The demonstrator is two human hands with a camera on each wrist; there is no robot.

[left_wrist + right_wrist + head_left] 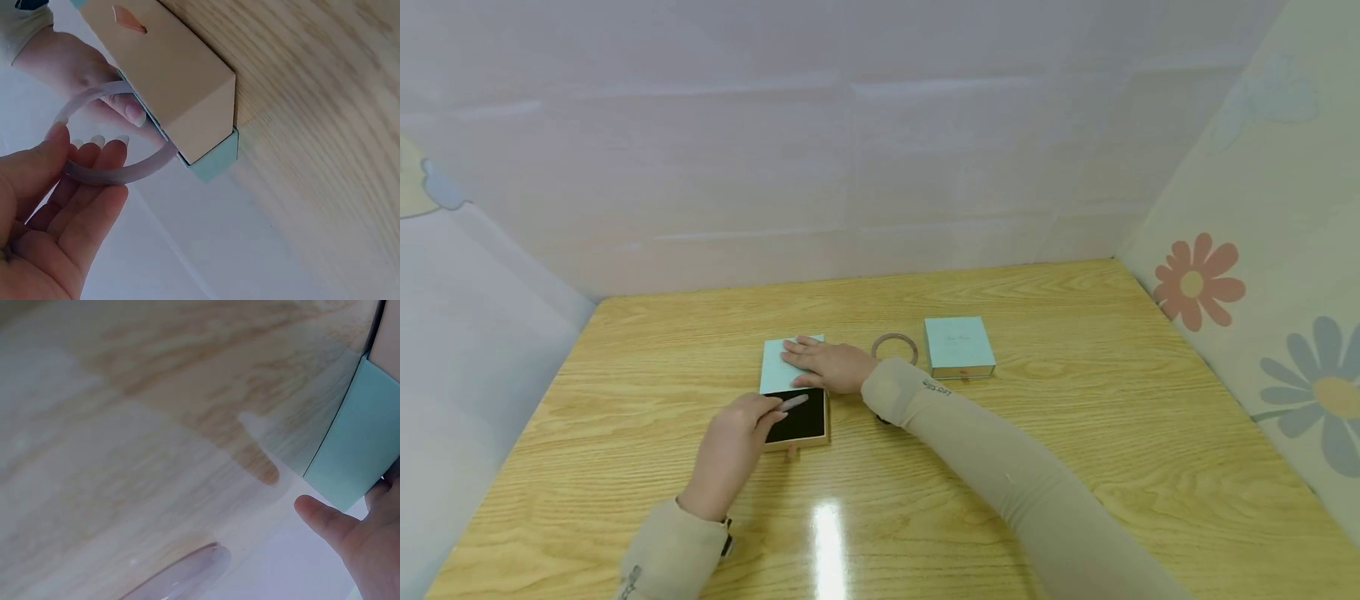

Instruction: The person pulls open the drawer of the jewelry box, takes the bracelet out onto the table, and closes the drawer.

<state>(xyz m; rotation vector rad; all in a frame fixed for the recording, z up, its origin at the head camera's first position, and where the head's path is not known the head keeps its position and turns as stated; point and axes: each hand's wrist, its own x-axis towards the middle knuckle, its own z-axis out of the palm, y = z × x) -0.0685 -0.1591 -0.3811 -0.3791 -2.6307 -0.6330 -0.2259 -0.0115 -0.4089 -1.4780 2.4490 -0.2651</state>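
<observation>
- I see my left hand (730, 447) pinching a bangle (795, 402) over the open box (799, 427);
- my right hand (833, 367), fingers straight, rests atop that box;
- second bangle (894, 337) right of it.

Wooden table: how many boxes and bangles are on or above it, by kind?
Square pale-blue boxes with tan drawers: 2
Smooth ring-shaped bangles, one pale-lilac, one brownish: 2
Total: 4

Faint small lettering (957, 338) is marking the square mint-green cardboard box (958, 354) on the right; dark script (936, 387) is decorating the long beige fabric sleeves (1022, 479). Neither is reading clearly.
</observation>
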